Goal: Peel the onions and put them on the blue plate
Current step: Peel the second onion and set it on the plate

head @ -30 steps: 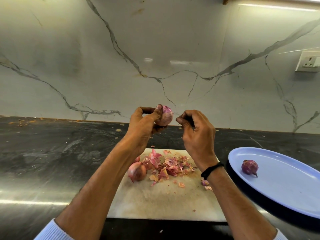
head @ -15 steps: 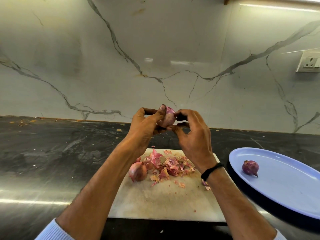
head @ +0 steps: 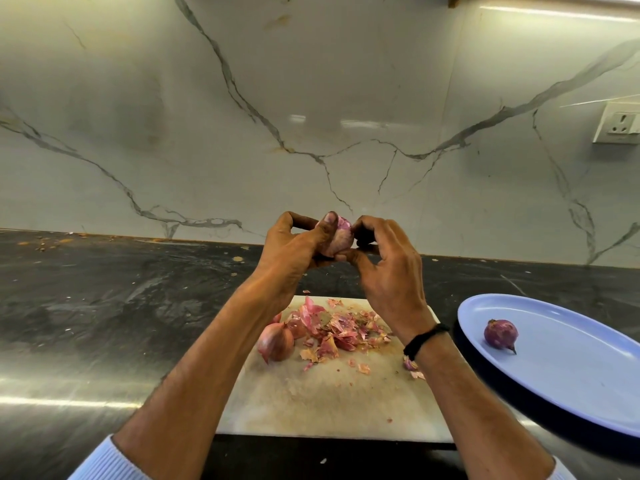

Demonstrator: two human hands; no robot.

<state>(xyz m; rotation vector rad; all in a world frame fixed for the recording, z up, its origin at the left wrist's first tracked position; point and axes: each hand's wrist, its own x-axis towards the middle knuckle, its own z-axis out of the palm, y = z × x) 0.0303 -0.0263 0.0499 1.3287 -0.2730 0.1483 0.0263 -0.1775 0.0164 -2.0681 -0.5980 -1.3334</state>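
No readable text, label or number anywhere.

1 partly skinned pink onion is being held aloft, while 1 unpeeled onion is lying at its 7 o'clock. 1 peeled purple onion is resting on the blue plate, at 4 o'clock.

Two hands, the left hand and the right hand, share one held onion. One blue plate carries one peeled onion. One cutting board bears one unpeeled onion, one half-hidden onion and one heap of skins. One wall socket shows.
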